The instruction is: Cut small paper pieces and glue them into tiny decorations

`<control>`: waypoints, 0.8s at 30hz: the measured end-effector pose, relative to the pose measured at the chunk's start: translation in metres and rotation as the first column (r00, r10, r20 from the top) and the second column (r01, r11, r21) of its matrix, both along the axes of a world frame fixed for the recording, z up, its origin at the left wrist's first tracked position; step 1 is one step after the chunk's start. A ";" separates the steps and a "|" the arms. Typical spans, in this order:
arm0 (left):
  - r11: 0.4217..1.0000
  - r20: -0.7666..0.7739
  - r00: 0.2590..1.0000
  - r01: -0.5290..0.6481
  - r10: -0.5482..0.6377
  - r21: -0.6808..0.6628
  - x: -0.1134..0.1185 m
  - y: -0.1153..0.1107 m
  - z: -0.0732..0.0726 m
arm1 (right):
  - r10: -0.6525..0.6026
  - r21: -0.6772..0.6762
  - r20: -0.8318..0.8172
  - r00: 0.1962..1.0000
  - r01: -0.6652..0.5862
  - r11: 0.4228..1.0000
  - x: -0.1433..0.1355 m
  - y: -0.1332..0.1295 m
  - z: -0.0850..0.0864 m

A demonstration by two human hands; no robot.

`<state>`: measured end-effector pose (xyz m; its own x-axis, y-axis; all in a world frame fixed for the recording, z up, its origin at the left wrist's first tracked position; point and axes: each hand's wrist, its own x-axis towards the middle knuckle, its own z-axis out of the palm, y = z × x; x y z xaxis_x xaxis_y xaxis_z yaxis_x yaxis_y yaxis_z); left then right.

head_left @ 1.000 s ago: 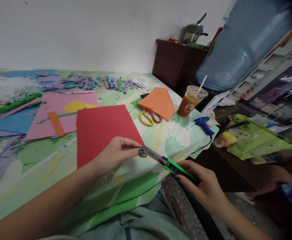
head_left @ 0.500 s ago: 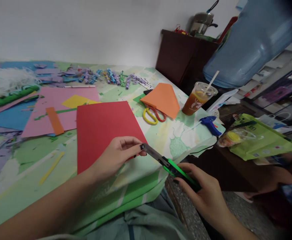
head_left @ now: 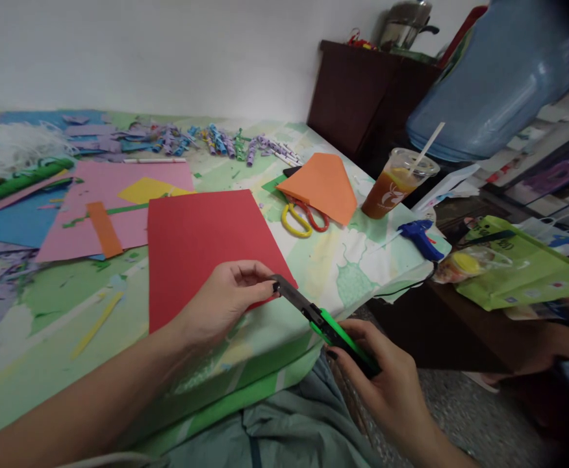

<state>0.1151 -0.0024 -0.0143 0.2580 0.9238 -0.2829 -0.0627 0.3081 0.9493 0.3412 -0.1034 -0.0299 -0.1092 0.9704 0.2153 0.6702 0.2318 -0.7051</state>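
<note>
A green and black utility knife (head_left: pixel 336 331) with a long dark blade (head_left: pixel 291 294) slants between my hands, over the table's front edge. My right hand (head_left: pixel 386 374) is wrapped round its handle. The thumb and fingers of my left hand (head_left: pixel 238 292) pinch the blade near its tip. Below and behind my left hand lies a red sheet of paper (head_left: pixel 206 234), flat on the table, its near right part covered by the hand.
Scissors (head_left: pixel 297 220) lie partly under an orange paper (head_left: pixel 323 185). A lidded drink cup (head_left: pixel 394 185) and a blue glue gun (head_left: pixel 421 238) stand near the right edge. Pink paper (head_left: pixel 70 227) and rolled paper curls (head_left: pixel 223 146) occupy the left and back. A water bottle (head_left: pixel 479 91) looms right.
The view has shifted slightly, so the background sits a little differently. Both hands and the knife keep nearly the same pose, a touch further left in view.
</note>
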 end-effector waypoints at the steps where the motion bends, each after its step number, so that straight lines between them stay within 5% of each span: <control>1: 1.000 0.005 1.000 0.002 -0.002 -0.003 0.000 0.000 0.001 | -0.002 -0.002 -0.005 1.000 0.002 1.000 0.000 -0.001 0.000; 8: 0.994 0.158 0.982 0.102 -0.108 0.045 -0.001 -0.002 0.008 | -0.021 -0.001 -0.027 0.999 0.021 1.000 -0.002 -0.004 -0.001; 12: 0.997 0.228 0.971 0.076 -0.073 -0.004 0.000 -0.002 0.008 | -0.015 0.022 -0.009 1.000 0.015 1.000 -0.002 -0.004 0.000; 20: 0.995 0.072 0.995 0.065 -0.070 0.071 -0.001 -0.003 0.007 | -0.022 0.049 0.021 1.000 0.021 0.999 -0.006 -0.006 -0.002; 24: 0.940 -0.214 0.971 0.167 -0.105 0.298 -0.004 -0.001 0.008 | -0.027 0.015 0.008 1.000 0.027 1.000 0.009 0.006 -0.003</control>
<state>0.1113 -0.0034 -0.0063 0.3567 0.9332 -0.0429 0.1521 -0.0127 0.9883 0.3499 -0.0972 -0.0329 -0.0847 0.9698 0.2288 0.6819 0.2238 -0.6964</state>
